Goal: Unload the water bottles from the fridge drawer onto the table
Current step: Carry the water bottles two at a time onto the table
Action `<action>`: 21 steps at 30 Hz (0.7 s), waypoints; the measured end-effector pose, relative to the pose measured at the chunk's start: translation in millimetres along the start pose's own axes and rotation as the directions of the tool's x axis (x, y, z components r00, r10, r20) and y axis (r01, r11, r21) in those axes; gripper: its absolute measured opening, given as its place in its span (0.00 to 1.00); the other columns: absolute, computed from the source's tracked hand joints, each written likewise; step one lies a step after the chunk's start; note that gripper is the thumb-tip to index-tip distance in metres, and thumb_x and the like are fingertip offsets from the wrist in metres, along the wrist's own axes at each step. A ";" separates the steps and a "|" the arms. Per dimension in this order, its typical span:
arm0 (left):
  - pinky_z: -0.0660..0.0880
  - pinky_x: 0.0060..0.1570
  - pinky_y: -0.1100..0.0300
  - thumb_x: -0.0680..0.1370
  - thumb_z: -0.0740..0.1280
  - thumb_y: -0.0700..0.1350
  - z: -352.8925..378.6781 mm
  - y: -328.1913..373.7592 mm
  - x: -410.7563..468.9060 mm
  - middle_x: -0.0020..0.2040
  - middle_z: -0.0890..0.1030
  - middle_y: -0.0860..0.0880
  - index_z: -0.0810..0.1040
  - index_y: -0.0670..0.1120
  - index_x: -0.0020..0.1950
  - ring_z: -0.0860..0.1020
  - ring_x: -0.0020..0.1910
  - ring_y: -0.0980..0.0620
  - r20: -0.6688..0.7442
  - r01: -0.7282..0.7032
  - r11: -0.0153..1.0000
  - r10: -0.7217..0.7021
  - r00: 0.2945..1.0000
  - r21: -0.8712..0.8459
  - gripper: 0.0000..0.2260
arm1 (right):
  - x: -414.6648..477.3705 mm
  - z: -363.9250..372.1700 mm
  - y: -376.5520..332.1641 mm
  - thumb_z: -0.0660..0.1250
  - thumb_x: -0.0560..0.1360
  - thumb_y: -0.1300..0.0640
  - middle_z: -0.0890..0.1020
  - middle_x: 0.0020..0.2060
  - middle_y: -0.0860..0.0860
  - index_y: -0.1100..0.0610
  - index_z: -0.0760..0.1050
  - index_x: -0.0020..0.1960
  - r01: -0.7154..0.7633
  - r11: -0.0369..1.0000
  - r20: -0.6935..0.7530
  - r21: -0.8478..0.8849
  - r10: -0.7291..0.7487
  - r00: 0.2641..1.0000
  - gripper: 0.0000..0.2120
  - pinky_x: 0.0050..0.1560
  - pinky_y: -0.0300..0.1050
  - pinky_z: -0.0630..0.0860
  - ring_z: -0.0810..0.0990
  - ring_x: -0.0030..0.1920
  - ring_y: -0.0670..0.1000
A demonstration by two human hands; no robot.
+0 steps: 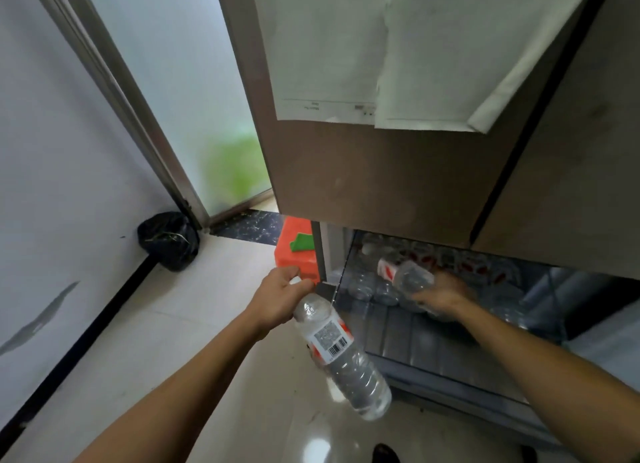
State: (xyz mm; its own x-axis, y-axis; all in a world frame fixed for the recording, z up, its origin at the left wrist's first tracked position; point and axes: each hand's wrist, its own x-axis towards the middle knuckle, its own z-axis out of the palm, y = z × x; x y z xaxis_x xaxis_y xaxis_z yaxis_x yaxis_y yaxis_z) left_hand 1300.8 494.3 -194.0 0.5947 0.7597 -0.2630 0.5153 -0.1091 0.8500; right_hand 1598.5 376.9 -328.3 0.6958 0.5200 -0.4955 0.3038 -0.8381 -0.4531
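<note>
Left hand grips one bottle by the neck, right hand clasps a second bottle in the drawer (others blurred).

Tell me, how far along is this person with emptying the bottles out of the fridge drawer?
Done: cannot tell, since the table is out of view. In hand: the left hand holds one bottle by its neck, clear of the drawer; the right hand grips a second bottle inside it. Left: several more bottles lie in the drawer, so the job seems well short of finished.
</note>
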 end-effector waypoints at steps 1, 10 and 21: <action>0.70 0.26 0.65 0.77 0.65 0.44 4.5 1.3 1.6 0.33 0.78 0.48 0.78 0.40 0.42 0.75 0.29 0.55 0.027 -0.013 1.000 0.013 1.000 0.013 0.09 | -14.1 -8.2 6.3 0.76 0.50 0.33 0.83 0.44 0.51 0.50 0.78 0.49 0.011 0.997 -0.014 -0.082 -0.012 1.000 0.33 0.43 0.46 0.81 0.82 0.41 0.52; 0.74 0.31 0.61 0.77 0.65 0.44 25.5 -5.3 7.4 0.40 0.80 0.42 0.77 0.39 0.44 0.78 0.35 0.49 0.122 -0.054 0.995 0.043 0.992 0.088 0.09 | -45.4 -6.2 40.0 0.77 0.62 0.42 0.79 0.57 0.55 0.50 0.56 0.73 0.042 0.977 -0.067 -0.210 -0.057 0.996 0.48 0.49 0.48 0.77 0.79 0.49 0.56; 0.67 0.24 0.67 0.74 0.67 0.41 1.0 -23.4 2.9 0.23 0.72 0.57 0.68 0.49 0.29 0.70 0.23 0.60 -0.023 0.031 0.994 -0.029 0.999 0.105 0.15 | 29.0 11.8 -21.5 0.60 0.64 0.25 0.78 0.58 0.56 0.51 0.66 0.67 0.089 0.979 -0.145 -0.186 -0.117 0.983 0.41 0.48 0.51 0.78 0.79 0.50 0.58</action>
State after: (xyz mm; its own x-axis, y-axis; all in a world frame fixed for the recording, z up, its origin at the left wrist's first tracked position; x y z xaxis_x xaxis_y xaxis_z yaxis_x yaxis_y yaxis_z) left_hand 1291.0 498.4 -215.1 0.5656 0.7768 -0.2768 0.5950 -0.1521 0.7892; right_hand 1604.5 411.9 -341.7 0.7423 0.5850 -0.3268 0.4800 -0.8045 -0.3498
